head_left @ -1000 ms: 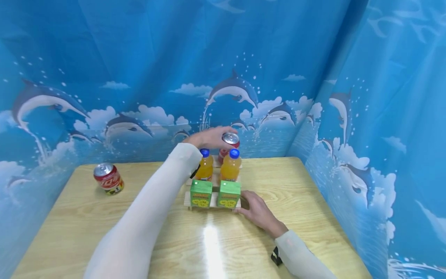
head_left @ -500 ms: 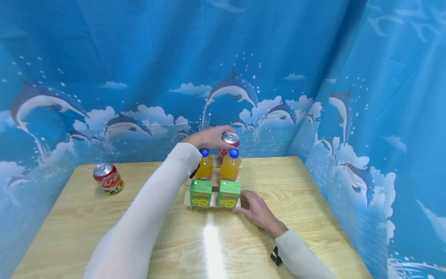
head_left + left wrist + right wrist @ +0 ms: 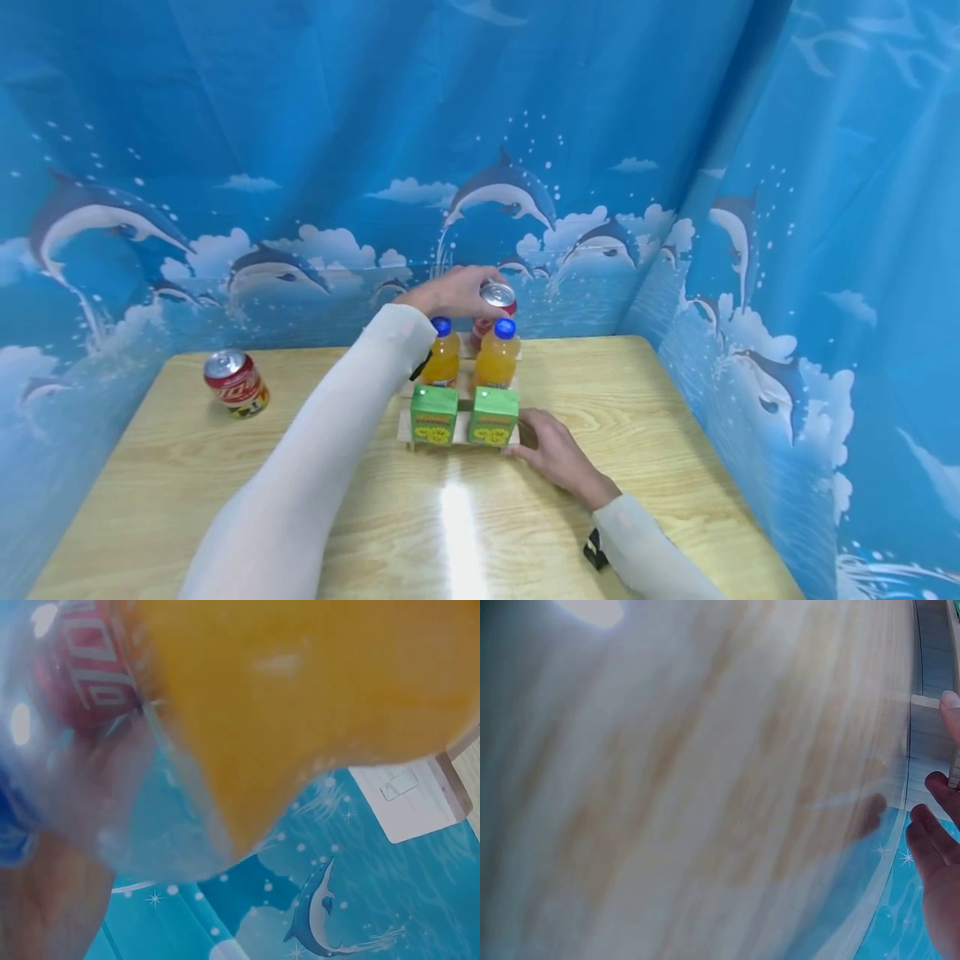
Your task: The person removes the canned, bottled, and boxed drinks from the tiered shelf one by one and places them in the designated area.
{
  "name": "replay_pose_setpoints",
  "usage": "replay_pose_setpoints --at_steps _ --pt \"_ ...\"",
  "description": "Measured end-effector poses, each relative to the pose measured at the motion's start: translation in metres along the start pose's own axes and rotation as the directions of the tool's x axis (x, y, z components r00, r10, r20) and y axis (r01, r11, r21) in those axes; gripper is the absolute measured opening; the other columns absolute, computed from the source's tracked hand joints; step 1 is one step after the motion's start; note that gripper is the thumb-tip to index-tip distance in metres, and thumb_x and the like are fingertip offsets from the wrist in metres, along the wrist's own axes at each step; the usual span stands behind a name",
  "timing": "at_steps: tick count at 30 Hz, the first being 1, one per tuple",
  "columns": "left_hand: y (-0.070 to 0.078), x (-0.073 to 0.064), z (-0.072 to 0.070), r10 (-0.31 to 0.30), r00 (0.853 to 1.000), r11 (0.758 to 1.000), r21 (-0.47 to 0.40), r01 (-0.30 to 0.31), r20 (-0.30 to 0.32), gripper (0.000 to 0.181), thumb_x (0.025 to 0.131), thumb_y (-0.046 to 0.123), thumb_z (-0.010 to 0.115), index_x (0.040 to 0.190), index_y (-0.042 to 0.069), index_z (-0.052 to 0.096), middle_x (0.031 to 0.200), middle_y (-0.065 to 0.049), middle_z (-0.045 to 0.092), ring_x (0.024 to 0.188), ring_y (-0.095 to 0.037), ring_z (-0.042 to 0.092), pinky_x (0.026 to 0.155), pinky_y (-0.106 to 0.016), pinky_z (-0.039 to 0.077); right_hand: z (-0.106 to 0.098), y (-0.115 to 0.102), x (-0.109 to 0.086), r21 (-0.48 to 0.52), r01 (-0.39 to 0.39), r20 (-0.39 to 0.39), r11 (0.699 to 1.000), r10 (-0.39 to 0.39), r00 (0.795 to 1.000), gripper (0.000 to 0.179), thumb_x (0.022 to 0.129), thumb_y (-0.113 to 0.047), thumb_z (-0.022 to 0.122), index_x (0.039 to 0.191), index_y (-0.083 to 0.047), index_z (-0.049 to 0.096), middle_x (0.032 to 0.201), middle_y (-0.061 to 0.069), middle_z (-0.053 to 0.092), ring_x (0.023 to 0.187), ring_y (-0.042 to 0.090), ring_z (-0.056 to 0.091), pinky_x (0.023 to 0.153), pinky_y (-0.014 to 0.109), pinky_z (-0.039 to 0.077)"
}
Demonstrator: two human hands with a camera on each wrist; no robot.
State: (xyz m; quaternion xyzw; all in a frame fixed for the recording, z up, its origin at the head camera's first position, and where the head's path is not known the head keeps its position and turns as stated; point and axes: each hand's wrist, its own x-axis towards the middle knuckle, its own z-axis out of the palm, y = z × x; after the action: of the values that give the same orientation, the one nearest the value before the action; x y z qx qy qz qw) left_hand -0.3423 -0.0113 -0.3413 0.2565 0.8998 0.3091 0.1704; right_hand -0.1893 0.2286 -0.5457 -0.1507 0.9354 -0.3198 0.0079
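At the back of a small stepped wooden rack (image 3: 462, 431), my left hand (image 3: 452, 292) grips a red drink can (image 3: 498, 295) from above, near its silver top. The left wrist view shows an orange juice bottle (image 3: 315, 682) up close, with the can's red label (image 3: 97, 682) seen through its clear part. My right hand (image 3: 557, 452) holds the rack's front right corner, thumb at the front and fingers along the side. In the right wrist view, thumb and fingertips of that hand (image 3: 939, 889) meet the rack's edge.
Two blue-capped orange juice bottles (image 3: 496, 358) stand on the middle step, the left one partly behind my left sleeve. Two green juice boxes (image 3: 433, 417) stand on the front step. Another red can (image 3: 236, 383) is on the table's left side. A blue dolphin curtain (image 3: 337, 167) borders the table.
Almost nothing differs; the head view shifts very slightly. Both hands keep their places on the can and the rack.
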Motion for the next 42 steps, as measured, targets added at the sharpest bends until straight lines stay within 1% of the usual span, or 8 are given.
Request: replay_pose_setpoints --at_steps 3,5,10,16,22,31,42 --pt "0.001 -0.001 -0.003 -0.001 0.999 1.0 0.009 0.001 -0.034 0.065 0.098 0.049 0.081 0.153 0.026 0.055 0.145 -0.001 0.064 0.136 -0.025 0.059 0.118 -0.056 0.052 0.0 0.0 0.001 0.0 0.002 0.003 1.0 -0.002 1.0 0.068 0.09 -0.038 0.09 0.147 -0.012 0.065 0.147 0.01 0.069 0.14 0.034 0.063 0.122 0.057 0.048" --pt "0.001 -0.002 -0.006 -0.003 0.999 1.0 0.009 0.003 -0.051 0.065 0.097 0.052 0.082 0.151 0.027 0.056 0.144 0.0 0.064 0.135 -0.025 0.059 0.118 -0.057 0.053 -0.001 -0.001 0.001 0.0 -0.002 0.008 1.0 0.002 1.0 0.068 0.09 -0.038 0.09 0.148 -0.012 0.065 0.148 0.01 0.069 0.14 0.033 0.063 0.122 0.057 0.048" --pt "-0.001 -0.003 -0.013 -0.006 0.997 1.0 0.008 0.007 -0.078 0.067 0.094 0.055 0.084 0.149 0.027 0.057 0.142 0.001 0.065 0.134 -0.025 0.061 0.115 -0.057 0.055 -0.002 -0.002 0.002 0.002 -0.002 0.009 1.0 0.002 1.0 0.068 0.09 -0.037 0.09 0.147 -0.012 0.065 0.148 0.01 0.069 0.14 0.033 0.063 0.122 0.057 0.049" --pt "-0.006 -0.008 -0.022 -0.025 0.995 1.0 -0.005 0.024 -0.092 0.067 0.095 0.051 0.084 0.151 0.026 0.056 0.143 -0.001 0.065 0.129 -0.024 0.064 0.109 -0.05 0.06 -0.002 -0.003 0.003 0.004 -0.011 0.016 1.0 0.011 1.0 0.068 0.09 -0.036 0.09 0.148 -0.012 0.064 0.148 0.01 0.069 0.14 0.033 0.062 0.123 0.057 0.048" --pt "-0.013 -0.015 -0.03 -0.024 0.993 1.0 0.013 0.026 -0.112 0.064 0.097 0.05 0.082 0.149 0.024 0.057 0.142 -0.002 0.065 0.13 -0.026 0.064 0.109 -0.051 0.06 -0.001 -0.003 0.003 0.005 -0.014 0.014 1.0 0.014 1.0 0.068 0.09 -0.037 0.09 0.147 -0.012 0.065 0.148 0.01 0.069 0.14 0.033 0.063 0.123 0.058 0.047" --pt "-0.028 -0.028 -0.041 -0.035 0.992 0.999 -0.012 0.034 -0.118 0.066 0.097 0.048 0.082 0.151 0.021 0.057 0.144 -0.006 0.066 0.13 -0.029 0.064 0.111 -0.055 0.058 0.0 -0.002 0.002 0.01 -0.026 0.013 1.0 0.026 1.0 0.068 0.09 -0.038 0.09 0.148 -0.014 0.064 0.15 0.009 0.068 0.143 0.033 0.061 0.124 0.057 0.046" --pt "-0.054 -0.044 -0.051 -0.031 0.987 0.999 -0.027 0.027 -0.156 0.071 0.096 0.046 0.085 0.152 0.015 0.056 0.142 -0.01 0.067 0.126 -0.031 0.066 0.108 -0.053 0.06 0.0 0.0 -0.001 0.006 -0.024 0.006 1.0 0.024 1.0 0.07 0.089 -0.038 0.091 0.149 -0.013 0.064 0.151 0.01 0.067 0.143 0.034 0.061 0.125 0.058 0.045"
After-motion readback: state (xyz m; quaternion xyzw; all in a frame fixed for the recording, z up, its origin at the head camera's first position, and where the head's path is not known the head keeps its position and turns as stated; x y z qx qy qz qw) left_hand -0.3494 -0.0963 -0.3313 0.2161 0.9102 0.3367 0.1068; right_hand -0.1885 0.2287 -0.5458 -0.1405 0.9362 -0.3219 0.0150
